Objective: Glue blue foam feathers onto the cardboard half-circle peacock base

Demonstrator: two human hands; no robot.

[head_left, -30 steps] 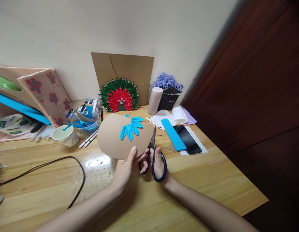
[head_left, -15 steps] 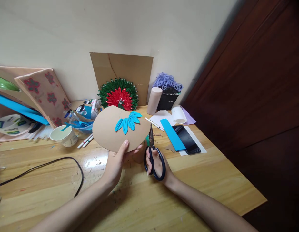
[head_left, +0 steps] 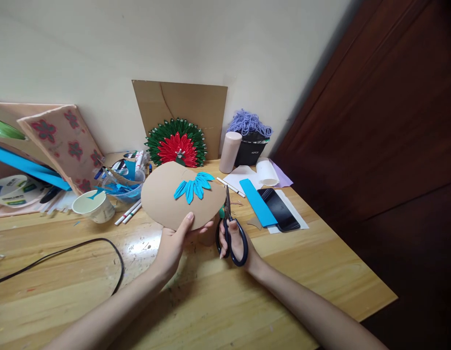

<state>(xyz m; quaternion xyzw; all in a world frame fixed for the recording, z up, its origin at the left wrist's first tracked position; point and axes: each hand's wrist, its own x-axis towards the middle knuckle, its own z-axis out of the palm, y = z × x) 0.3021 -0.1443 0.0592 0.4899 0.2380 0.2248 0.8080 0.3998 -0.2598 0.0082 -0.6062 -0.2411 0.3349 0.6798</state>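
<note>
My left hand grips the lower edge of a rounded piece of cardboard, thumb on top and fingers beneath. Blue paper petals are fixed in a fan on its face. In my right hand is a pair of scissors with black handles, blades pointing up. The blades stand at the right edge of the cardboard; whether they touch it I cannot tell. Something green lies partly hidden behind the scissors. A small cardboard scrap rests on the table to their right.
At the back, a green and red petal fan stands before a cardboard sheet. Rightward are a blue paper strip, a phone and a pinkish cylinder. A paper cup, a tub of scraps and a black cable lie left.
The scissors and my right hand have shifted slightly up and left. The cardboard stays in my left hand with almost no movement. The whole view has shifted a little.
</note>
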